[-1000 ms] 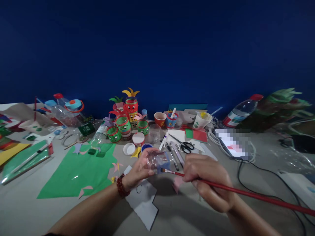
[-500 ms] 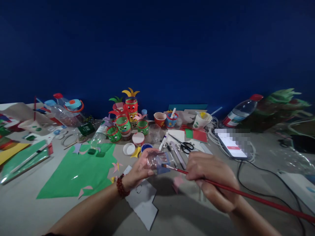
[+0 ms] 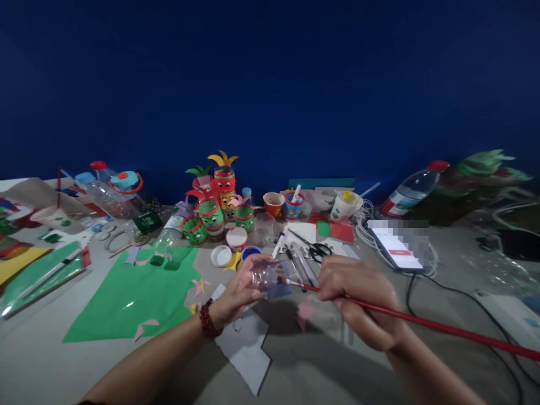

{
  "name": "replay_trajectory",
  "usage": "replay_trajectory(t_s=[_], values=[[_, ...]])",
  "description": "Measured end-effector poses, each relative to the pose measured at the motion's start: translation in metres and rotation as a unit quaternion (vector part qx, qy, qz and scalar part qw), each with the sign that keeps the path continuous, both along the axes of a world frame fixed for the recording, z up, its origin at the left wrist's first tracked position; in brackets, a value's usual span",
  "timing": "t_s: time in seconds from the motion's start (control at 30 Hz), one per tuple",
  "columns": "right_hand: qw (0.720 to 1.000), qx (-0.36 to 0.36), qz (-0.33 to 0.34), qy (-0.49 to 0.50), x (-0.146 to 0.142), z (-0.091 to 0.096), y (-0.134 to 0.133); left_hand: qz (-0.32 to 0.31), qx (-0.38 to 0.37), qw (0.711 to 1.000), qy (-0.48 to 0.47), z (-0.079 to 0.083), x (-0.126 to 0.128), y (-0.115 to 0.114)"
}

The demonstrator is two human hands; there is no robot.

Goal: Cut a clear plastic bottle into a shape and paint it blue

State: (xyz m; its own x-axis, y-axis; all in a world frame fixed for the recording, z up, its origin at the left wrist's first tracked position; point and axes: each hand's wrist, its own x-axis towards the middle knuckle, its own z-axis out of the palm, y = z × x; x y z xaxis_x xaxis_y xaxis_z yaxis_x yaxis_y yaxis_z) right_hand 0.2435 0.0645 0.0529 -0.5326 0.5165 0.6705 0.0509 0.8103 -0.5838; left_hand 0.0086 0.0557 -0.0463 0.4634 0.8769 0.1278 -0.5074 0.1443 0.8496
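My left hand (image 3: 240, 287) is closed around a clear plastic bottle piece (image 3: 264, 277) lying on its side, with blue on its right end. Between the fingers of my right hand (image 3: 365, 298) is a long red paintbrush (image 3: 405, 316), its bristles at the blue part of the plastic. I cannot tell whether the tip is touching the surface or just inside. Behind my left hand stands an open pot of blue paint (image 3: 252, 252), partly hidden by the fingers. Black scissors (image 3: 318, 250) and several pens lie beyond the plastic piece.
Green paper (image 3: 130, 304) with paper scraps covers the table's left side. Decorated green and red cups (image 3: 210, 212) stand at the back middle. A lit phone (image 3: 394, 247) with cables lies at right, near a red-capped bottle (image 3: 415, 188). White paper (image 3: 248, 349) lies under my left wrist.
The brush has tilted slightly, its handle end now higher, and my right hand has shifted up a little. The plastic piece has turned slightly in my left hand.
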Motion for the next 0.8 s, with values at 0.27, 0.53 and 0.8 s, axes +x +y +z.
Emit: replay_trajectory(t_s=[0.27,0.53,0.8], values=[[1.000,0.018,-0.013,0.003,0.0012,0.0062,-0.0018,-0.004,0.004,1.000,-0.002,0.0023,-0.0001,-0.0005],[0.999,0.033,-0.016,0.001,-0.0001,0.0060,-0.0037,-0.004,-0.011,1.000,-0.010,0.0030,0.0003,-0.0010],[0.990,0.132,-0.031,-0.036,-0.0065,0.0011,-0.0052,0.012,-0.041,0.998,-0.036,0.0011,0.0015,-0.0005]])
